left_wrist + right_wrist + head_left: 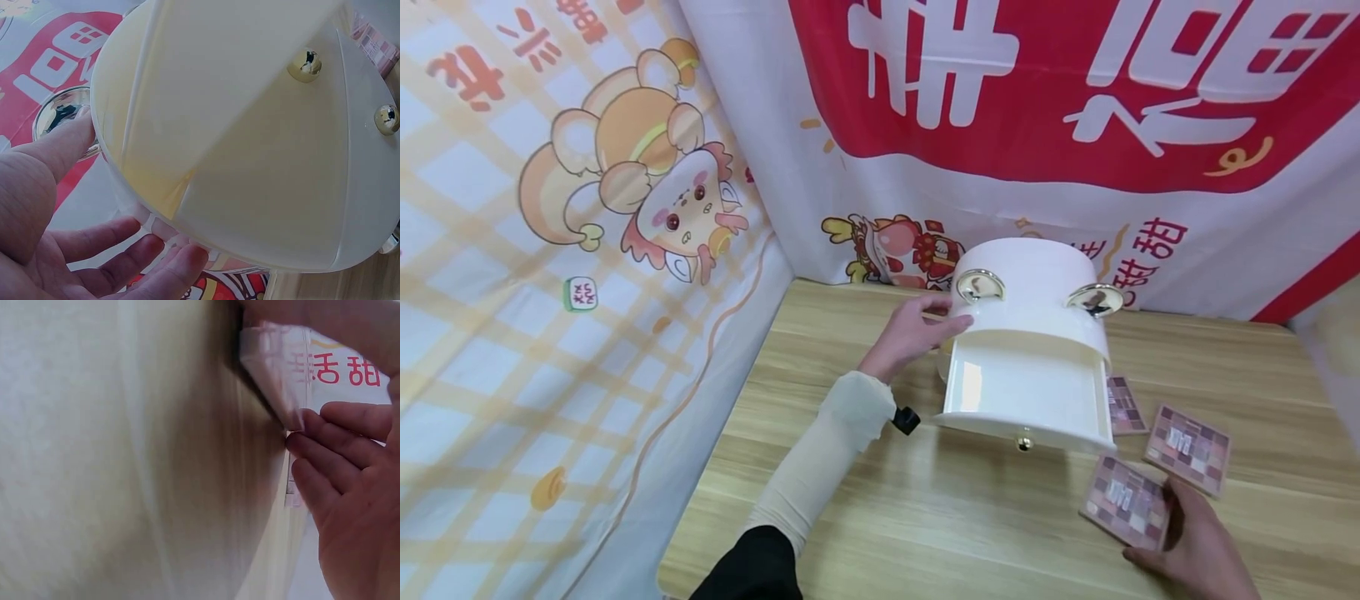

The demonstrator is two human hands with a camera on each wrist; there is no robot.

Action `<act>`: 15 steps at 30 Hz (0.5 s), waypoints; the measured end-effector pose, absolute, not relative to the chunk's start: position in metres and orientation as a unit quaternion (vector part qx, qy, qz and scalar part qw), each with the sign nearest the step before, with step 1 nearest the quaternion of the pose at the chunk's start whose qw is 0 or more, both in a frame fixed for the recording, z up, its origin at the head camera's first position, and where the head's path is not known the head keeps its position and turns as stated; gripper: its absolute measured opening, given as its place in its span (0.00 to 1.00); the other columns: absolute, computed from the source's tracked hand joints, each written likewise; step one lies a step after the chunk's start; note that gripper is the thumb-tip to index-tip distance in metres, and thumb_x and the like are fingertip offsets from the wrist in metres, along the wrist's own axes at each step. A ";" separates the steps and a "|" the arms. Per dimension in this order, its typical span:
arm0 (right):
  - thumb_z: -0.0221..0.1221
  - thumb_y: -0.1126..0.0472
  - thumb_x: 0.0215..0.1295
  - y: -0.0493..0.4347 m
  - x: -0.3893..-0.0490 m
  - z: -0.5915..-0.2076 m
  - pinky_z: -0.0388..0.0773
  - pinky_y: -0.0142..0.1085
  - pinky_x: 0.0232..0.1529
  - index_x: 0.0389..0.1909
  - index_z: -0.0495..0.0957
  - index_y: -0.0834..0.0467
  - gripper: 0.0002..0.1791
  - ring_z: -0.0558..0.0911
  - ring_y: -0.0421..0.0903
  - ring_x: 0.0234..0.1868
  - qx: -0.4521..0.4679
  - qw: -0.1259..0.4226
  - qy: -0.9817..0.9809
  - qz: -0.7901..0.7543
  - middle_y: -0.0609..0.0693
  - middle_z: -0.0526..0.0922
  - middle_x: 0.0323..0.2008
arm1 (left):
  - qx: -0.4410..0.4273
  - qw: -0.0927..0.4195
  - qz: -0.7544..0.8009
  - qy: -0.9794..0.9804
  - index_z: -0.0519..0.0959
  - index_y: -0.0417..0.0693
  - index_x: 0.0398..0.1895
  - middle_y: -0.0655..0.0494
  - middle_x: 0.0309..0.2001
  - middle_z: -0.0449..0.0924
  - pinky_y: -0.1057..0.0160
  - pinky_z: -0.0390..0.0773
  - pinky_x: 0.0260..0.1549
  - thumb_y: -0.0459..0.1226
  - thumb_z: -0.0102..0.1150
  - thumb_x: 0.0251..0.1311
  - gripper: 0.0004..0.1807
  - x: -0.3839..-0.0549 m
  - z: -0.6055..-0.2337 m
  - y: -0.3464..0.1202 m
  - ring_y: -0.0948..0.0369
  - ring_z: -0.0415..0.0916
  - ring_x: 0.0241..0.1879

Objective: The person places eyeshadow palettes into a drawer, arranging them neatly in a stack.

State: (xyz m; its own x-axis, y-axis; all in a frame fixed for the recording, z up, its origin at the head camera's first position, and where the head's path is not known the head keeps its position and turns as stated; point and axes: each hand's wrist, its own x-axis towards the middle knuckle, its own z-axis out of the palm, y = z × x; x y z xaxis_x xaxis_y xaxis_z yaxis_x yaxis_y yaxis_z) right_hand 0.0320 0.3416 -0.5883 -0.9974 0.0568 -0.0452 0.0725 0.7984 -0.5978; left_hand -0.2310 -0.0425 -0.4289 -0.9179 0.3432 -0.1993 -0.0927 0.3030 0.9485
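A white rounded storage box (1028, 287) with two gold-rimmed round pieces stands near the back of the table. Its front drawer (1028, 383) is pulled out and bare inside. My left hand (917, 333) rests against the box's left side. In the left wrist view, the left fingers (119, 240) are spread and loosely bent along the box's edge. At the lower right, my right hand (1198, 546) pinches an eyeshadow palette (1123, 504) by its right edge. The right wrist view has this palette (269, 369) tilted between thumb and fingertips.
A second eyeshadow palette (1187, 448) lies just behind the held one. Another palette (1123, 407) sits partly hidden beside the drawer's right side. Printed cloth (880, 192) hangs behind and to the left of the wooden table (985, 517).
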 end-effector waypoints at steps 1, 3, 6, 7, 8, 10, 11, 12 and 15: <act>0.84 0.39 0.23 0.341 0.033 -0.588 0.67 0.68 0.51 0.69 0.56 0.75 0.75 0.73 0.72 0.53 0.040 0.012 0.947 -0.320 0.76 0.68 0.57 | 0.080 0.186 0.586 0.785 0.76 0.54 0.64 0.58 0.50 0.80 0.47 0.83 0.47 0.61 0.74 0.49 0.41 -0.231 -0.429 -0.042 0.57 0.79 0.47; 0.84 0.40 0.26 0.339 0.036 -0.588 0.64 0.71 0.52 0.70 0.53 0.75 0.75 0.70 0.74 0.54 0.051 0.008 0.942 -0.333 0.78 0.66 0.58 | 0.079 0.186 0.587 0.784 0.76 0.54 0.64 0.58 0.50 0.80 0.46 0.82 0.48 0.61 0.74 0.49 0.41 -0.231 -0.429 -0.042 0.57 0.79 0.47; 0.84 0.42 0.30 0.338 0.040 -0.589 0.61 0.73 0.53 0.72 0.51 0.74 0.75 0.67 0.77 0.56 0.069 0.002 0.931 -0.357 0.79 0.62 0.60 | 0.078 0.185 0.586 0.785 0.77 0.55 0.64 0.59 0.50 0.79 0.45 0.82 0.48 0.61 0.74 0.49 0.41 -0.231 -0.430 -0.042 0.57 0.79 0.48; 0.84 0.42 0.30 0.337 0.041 -0.588 0.61 0.74 0.52 0.72 0.51 0.74 0.75 0.67 0.77 0.56 0.076 0.000 0.928 -0.364 0.78 0.62 0.61 | 0.078 0.184 0.585 0.786 0.77 0.55 0.64 0.59 0.50 0.80 0.45 0.82 0.48 0.61 0.74 0.49 0.40 -0.231 -0.430 -0.042 0.57 0.79 0.48; 0.84 0.43 0.31 0.335 0.042 -0.587 0.60 0.75 0.53 0.73 0.50 0.73 0.74 0.65 0.78 0.57 0.084 -0.001 0.923 -0.377 0.78 0.61 0.62 | 0.079 0.184 0.584 0.787 0.77 0.56 0.64 0.59 0.50 0.79 0.46 0.82 0.48 0.61 0.74 0.49 0.40 -0.231 -0.431 -0.041 0.57 0.79 0.48; 0.85 0.46 0.31 0.334 0.042 -0.583 0.58 0.75 0.55 0.73 0.51 0.72 0.73 0.65 0.79 0.58 0.091 -0.018 0.918 -0.385 0.78 0.61 0.63 | 0.079 0.183 0.581 0.789 0.77 0.56 0.64 0.59 0.50 0.80 0.48 0.83 0.46 0.61 0.74 0.49 0.39 -0.230 -0.431 -0.041 0.58 0.79 0.47; 0.85 0.47 0.30 0.333 0.042 -0.580 0.57 0.70 0.62 0.73 0.52 0.72 0.72 0.65 0.78 0.58 0.090 -0.033 0.918 -0.386 0.77 0.62 0.63 | 0.079 0.182 0.580 0.790 0.77 0.56 0.63 0.59 0.50 0.79 0.49 0.83 0.46 0.61 0.73 0.50 0.39 -0.230 -0.431 -0.042 0.58 0.79 0.47; 0.86 0.49 0.29 0.332 0.042 -0.576 0.57 0.61 0.68 0.72 0.54 0.72 0.71 0.66 0.77 0.57 0.086 -0.050 0.919 -0.382 0.76 0.64 0.62 | 0.080 0.182 0.580 0.790 0.77 0.56 0.63 0.59 0.50 0.80 0.49 0.83 0.46 0.61 0.73 0.50 0.39 -0.231 -0.431 -0.041 0.58 0.79 0.47; 0.87 0.56 0.23 0.332 0.038 -0.567 0.54 0.25 0.68 0.66 0.63 0.72 0.65 0.70 0.72 0.53 0.058 -0.111 0.921 -0.369 0.73 0.70 0.57 | 0.082 0.181 0.577 0.792 0.77 0.55 0.64 0.59 0.50 0.80 0.50 0.84 0.44 0.61 0.73 0.50 0.40 -0.231 -0.431 -0.042 0.58 0.79 0.47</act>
State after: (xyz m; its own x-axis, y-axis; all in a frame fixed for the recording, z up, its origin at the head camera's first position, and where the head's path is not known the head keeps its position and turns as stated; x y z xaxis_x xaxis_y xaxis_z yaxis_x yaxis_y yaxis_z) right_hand 0.0377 0.3320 -0.5665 -0.9684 0.1895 0.1623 0.0252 0.7215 -0.6920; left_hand -0.2307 -0.0418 -0.4306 -0.9206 0.3398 -0.1925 -0.0790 0.3207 0.9439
